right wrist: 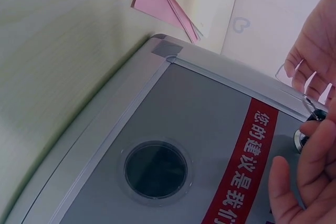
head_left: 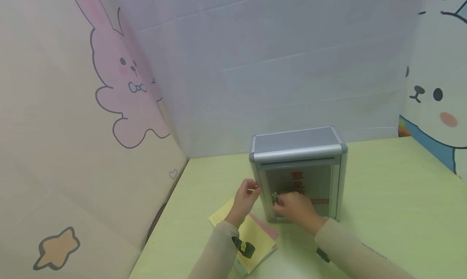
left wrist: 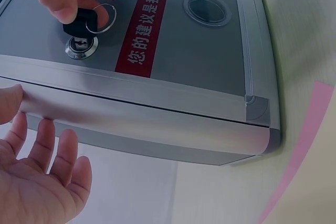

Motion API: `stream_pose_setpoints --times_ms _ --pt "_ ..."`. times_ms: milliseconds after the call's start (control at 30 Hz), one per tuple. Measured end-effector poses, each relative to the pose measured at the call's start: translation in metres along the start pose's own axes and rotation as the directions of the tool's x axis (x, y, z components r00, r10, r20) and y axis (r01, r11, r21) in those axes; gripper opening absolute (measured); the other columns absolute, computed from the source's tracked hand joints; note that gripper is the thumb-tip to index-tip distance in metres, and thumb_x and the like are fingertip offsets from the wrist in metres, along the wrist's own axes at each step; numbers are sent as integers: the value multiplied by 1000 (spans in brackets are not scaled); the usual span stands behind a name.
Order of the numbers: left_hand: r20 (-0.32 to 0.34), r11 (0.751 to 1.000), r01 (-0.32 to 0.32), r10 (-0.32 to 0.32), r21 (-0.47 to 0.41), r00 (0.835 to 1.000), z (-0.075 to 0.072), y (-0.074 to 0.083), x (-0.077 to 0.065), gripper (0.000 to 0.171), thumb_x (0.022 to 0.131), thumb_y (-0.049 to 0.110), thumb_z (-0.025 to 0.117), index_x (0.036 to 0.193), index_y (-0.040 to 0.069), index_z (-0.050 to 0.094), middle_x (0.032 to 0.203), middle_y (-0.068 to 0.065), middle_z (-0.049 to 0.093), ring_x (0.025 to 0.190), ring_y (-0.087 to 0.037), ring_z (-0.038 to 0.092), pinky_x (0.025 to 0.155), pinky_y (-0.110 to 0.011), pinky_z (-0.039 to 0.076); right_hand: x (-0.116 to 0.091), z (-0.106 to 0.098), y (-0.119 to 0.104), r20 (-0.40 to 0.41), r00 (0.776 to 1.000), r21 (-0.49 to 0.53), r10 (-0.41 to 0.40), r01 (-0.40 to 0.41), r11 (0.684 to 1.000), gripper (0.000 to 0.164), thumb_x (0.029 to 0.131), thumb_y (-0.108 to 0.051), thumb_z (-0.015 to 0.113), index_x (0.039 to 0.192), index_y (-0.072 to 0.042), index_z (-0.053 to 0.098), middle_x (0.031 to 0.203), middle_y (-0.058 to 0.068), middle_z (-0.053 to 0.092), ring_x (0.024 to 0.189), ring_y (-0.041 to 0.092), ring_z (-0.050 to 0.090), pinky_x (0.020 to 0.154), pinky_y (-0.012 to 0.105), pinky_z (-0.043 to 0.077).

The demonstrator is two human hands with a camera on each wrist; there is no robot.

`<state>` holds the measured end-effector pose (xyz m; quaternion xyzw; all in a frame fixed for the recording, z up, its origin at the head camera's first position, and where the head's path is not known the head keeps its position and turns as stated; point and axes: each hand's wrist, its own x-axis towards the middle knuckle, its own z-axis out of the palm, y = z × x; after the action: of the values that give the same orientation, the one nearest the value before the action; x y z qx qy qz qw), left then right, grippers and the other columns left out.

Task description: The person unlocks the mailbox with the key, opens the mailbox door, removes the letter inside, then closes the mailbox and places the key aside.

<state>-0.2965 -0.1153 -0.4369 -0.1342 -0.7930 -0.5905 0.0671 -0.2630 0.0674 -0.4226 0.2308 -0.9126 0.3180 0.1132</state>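
A grey metal suggestion box (head_left: 297, 143) with a silver frame stands upright on the table. My right hand (head_left: 295, 206) is at the left part of its front door. Thumb and finger of that hand pinch a black-headed key (left wrist: 81, 23) on a wire ring (left wrist: 113, 19), and the key sits at the round lock (left wrist: 81, 50). My left hand (head_left: 246, 200) is beside the box's left side, fingers loosely extended, fingertips right at the silver edge. A red strip with white characters (left wrist: 142, 30) crosses the door, near a round dark window (right wrist: 156, 169).
Yellow paper sheets (head_left: 255, 236) and a pink sheet (head_left: 264, 226) lie stacked on the pale green table (head_left: 394, 198), under my left forearm. Behind the table hangs a plain light curtain (head_left: 277, 68); a wall with cartoon figures (head_left: 120, 80) borders the left.
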Motion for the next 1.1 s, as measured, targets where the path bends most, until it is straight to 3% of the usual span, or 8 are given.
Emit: stream_pose_setpoints --times_ms 200,400,533,700,767,1100 --pt "-12 1000 0 0 -12 1000 -1 2 -1 14 96 7 56 106 -2 50 103 -13 57 88 -17 53 77 -31 46 0 0 -1 12 1000 13 24 -24 1000 36 85 -11 61 57 -16 38 52 -9 34 48 5 30 46 18 25" --pt "-32 1000 -4 4 -8 999 0 1 0 15 94 4 56 105 -4 50 102 -14 57 86 -15 53 76 -30 46 -2 1 -1 92 978 147 185 -197 969 32 91 -21 61 62 -10 55 53 -5 51 50 9 48 50 26 40" --pt "-48 1000 6 -7 -17 999 0 1 -2 15 94 4 57 106 -3 50 103 -15 57 87 -17 54 76 -30 46 -4 3 2 144 962 296 233 -267 917 30 93 -23 61 73 -2 65 57 0 58 53 12 58 55 30 48" --pt "-34 1000 -6 5 -18 999 1 2 -3 16 95 4 56 107 -4 50 103 -15 56 88 -17 53 76 -30 46 -4 7 4 200 926 450 321 -378 809 32 95 -24 60 95 7 68 61 4 61 58 15 62 63 34 55" --pt "-30 1000 -3 2 -15 1000 2 3 -3 15 95 5 56 107 -3 50 103 -15 56 87 -17 53 75 -30 45 -4 8 4 210 914 476 347 -405 781 32 95 -23 60 100 8 67 62 5 61 59 16 62 66 36 56" --pt "-32 1000 19 -19 -3 999 3 4 -4 15 95 4 55 107 -4 50 104 -15 56 87 -16 52 76 -28 45 -3 10 2 187 924 485 332 -381 787 29 96 -18 58 96 10 66 60 4 60 55 15 58 63 34 54"
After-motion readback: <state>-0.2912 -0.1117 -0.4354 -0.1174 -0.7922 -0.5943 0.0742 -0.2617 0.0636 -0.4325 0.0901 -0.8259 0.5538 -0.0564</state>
